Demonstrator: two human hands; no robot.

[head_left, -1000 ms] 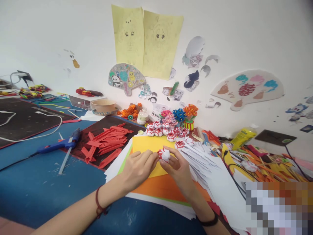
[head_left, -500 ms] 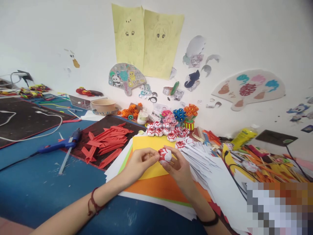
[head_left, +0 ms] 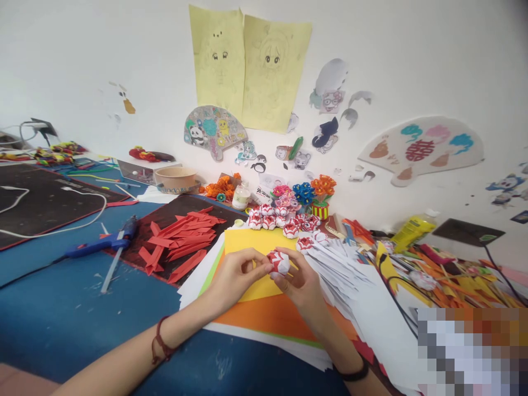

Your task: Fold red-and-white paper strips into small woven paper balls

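Observation:
A small red-and-white folded paper ball [head_left: 279, 263] is held up between my two hands, above the yellow paper sheet [head_left: 247, 241]. My left hand [head_left: 241, 272] pinches its left edge between thumb and finger. From the other side my right hand [head_left: 300, 278] grips it, with thumb below and fingers curled behind. Orange paper [head_left: 264, 316] and white sheets lie under my hands. Several finished-looking balls [head_left: 268, 221] of the same red-and-white kind are grouped just beyond. Folded red paper strips [head_left: 181, 239] lie heaped to the left.
A blue glue gun [head_left: 99, 243] with its cord rests on the blue table [head_left: 136, 308] at left. White paper strips [head_left: 336, 275] fan out to the right. Behind stand a round bowl [head_left: 175, 180], a small bottle [head_left: 240, 196] and pipe-cleaner flowers [head_left: 323, 190]. A yellow bottle [head_left: 413, 231] leans at right.
Both hands keep their grip on the paper ball in nearly the same place. The left fingers have shifted very slightly along its edge, and the view has moved a little.

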